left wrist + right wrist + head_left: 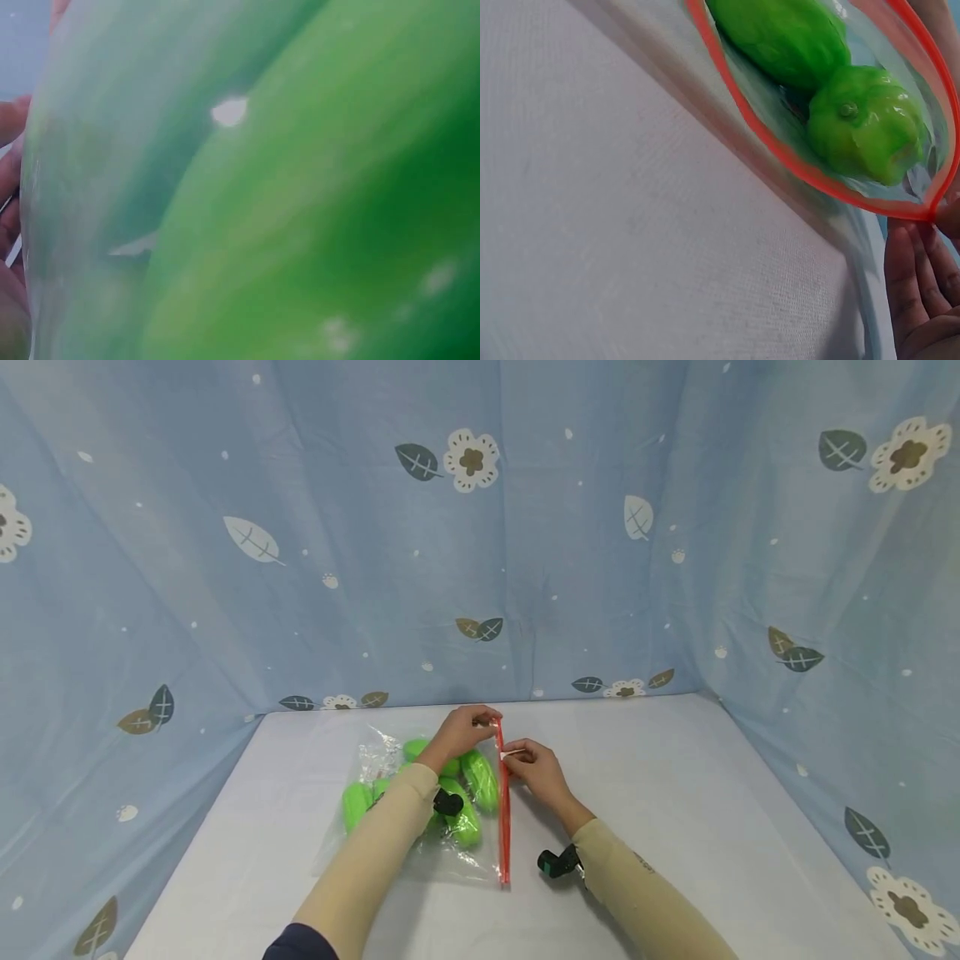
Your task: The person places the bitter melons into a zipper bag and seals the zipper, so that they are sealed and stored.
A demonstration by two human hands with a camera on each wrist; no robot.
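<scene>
A clear zip bag (480, 866) with a red zip strip (504, 835) lies on the table, several bright green, squash-like vegetables (463, 818) inside. My left hand (461, 733) reaches over the bag and pinches the strip's far end. Farther down the strip, my right hand (534, 767) pinches the red edge, a small white piece showing at its fingertips. In the right wrist view the bag's red-rimmed mouth (776, 154) gapes, and fingers grip its corner. A green vegetable (300, 210) behind plastic fills most of the left wrist view.
The table (675, 793) has a white cover. Blue curtains (570, 568) with leaves and flowers stand behind it and along both sides. A black wrist camera (557, 863) hangs below the right sleeve, and another (447, 802) sits at the left wrist, above the bag.
</scene>
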